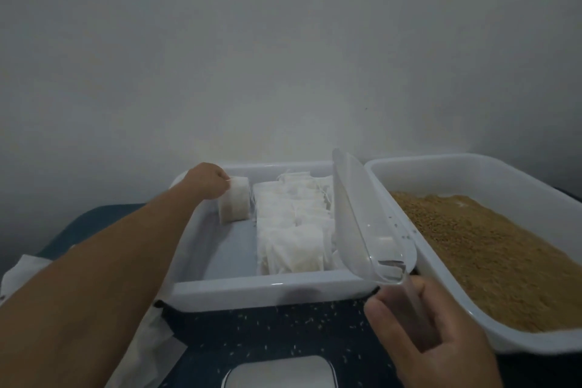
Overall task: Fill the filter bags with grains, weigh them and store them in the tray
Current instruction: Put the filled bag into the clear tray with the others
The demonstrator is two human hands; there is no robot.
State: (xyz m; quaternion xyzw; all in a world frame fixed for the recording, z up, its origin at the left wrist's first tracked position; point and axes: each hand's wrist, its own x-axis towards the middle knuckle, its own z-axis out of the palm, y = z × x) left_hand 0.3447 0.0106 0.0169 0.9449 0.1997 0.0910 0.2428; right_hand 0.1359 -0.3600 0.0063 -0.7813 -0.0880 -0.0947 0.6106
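Note:
My left hand [210, 178] reaches to the far left corner of the white tray [267, 291] and pinches the top of a filled filter bag [234, 203], which stands on the tray floor. A row of several filled filter bags [291, 230] lies along the tray's right half. My right hand [425, 334] grips the handle of a clear plastic scoop [365, 220], held tilted up over the tray's right edge with only a few grains in it. A second white tray [535, 179] at the right holds brown grains [478, 249].
A white scale [278, 373] shows at the bottom edge on the dark tabletop [283, 331], which is strewn with loose grains. Empty white filter bags or paper [145, 346] lie under my left forearm at the left. A plain wall stands close behind the trays.

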